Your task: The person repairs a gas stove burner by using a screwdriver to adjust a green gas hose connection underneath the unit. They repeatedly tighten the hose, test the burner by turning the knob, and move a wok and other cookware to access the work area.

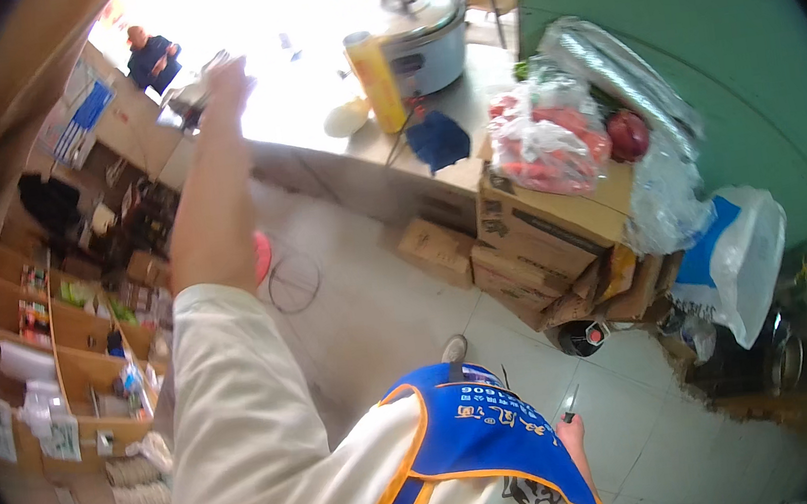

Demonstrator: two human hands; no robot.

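Note:
My left arm reaches far out to the upper left. My left hand point(226, 80) is blurred and washed out by glare above the bright counter point(291, 115), and its fingers cannot be made out. Right beside it is a greyish, shiny object point(191, 101), too blurred to name; whether the hand touches it is unclear. Low at my right side, my right hand point(572, 432) is closed round the dark handle of a small knife point(572, 401), its thin blade pointing away from me. A blue apron with orange edging covers my front.
On the counter stand a blue-grey rice cooker point(430, 57), a yellow roll point(375, 84), a pale bowl point(347, 117) and a blue cloth point(438, 140). Cardboard boxes point(531, 226) carry bagged red food point(551, 138). A dark bottle point(580, 337) is on the floor. Wooden shelves point(86, 377) line the left; a person point(152, 59) is beyond.

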